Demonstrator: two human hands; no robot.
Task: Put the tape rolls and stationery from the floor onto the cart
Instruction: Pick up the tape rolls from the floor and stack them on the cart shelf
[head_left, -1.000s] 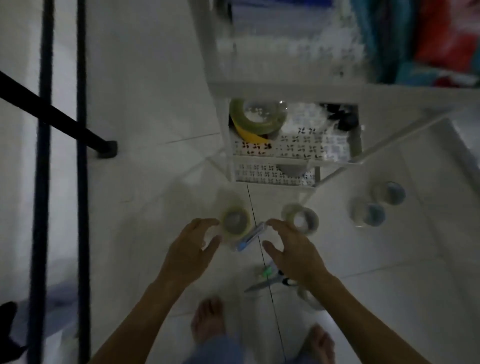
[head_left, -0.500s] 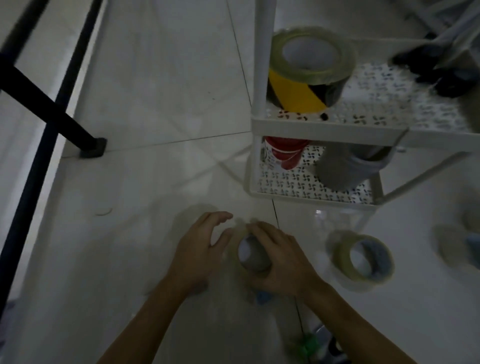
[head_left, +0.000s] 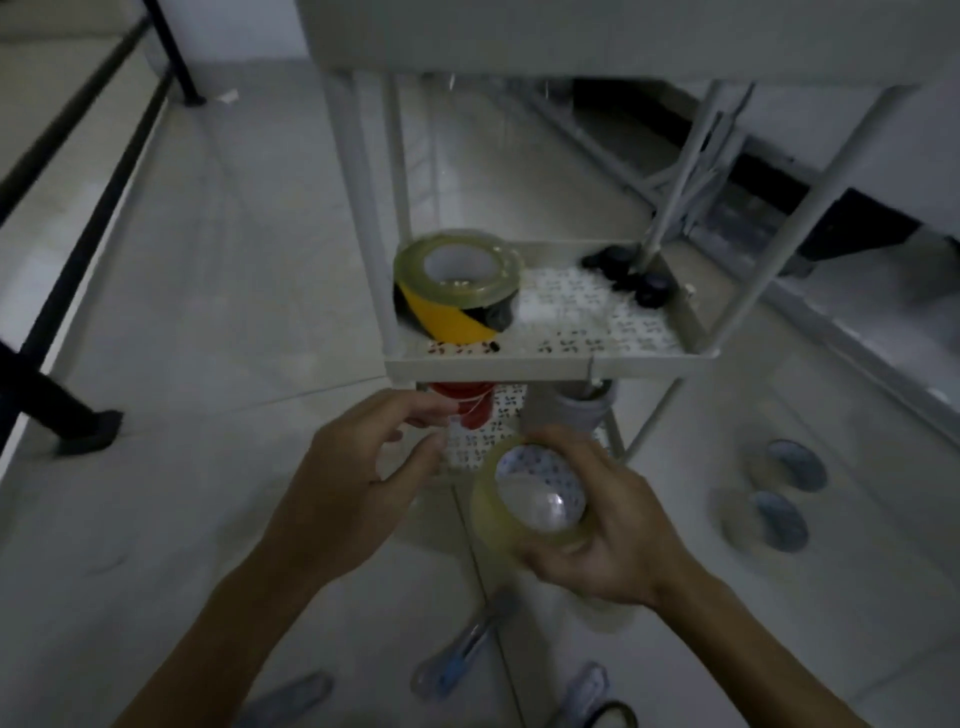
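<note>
My right hand (head_left: 608, 540) grips a clear tape roll (head_left: 511, 512) and holds it above the floor, just in front of the white cart's (head_left: 545, 364) lower shelves. Beside it my left hand (head_left: 343, 493) hovers with curled, parted fingers and nothing in it. A yellow-and-black tape roll (head_left: 454, 291) with a clear roll stacked on top stands on the cart's middle shelf. Two more tape rolls (head_left: 779, 514) lie on the floor to the right. A blue pen (head_left: 467, 649) and scissors (head_left: 597, 706) lie on the floor below my hands.
A red roll (head_left: 467, 402) and a grey roll (head_left: 582, 410) sit on the cart's bottom shelf, dark objects (head_left: 634, 275) on the middle one. A black metal frame foot (head_left: 88, 431) stands at left. The cart's top shelf overhangs. White tiled floor lies all around.
My right hand has lifted the clear tape roll off the floor toward the cart. My left hand came off the roll. The view tilted up, showing more of the cart.
</note>
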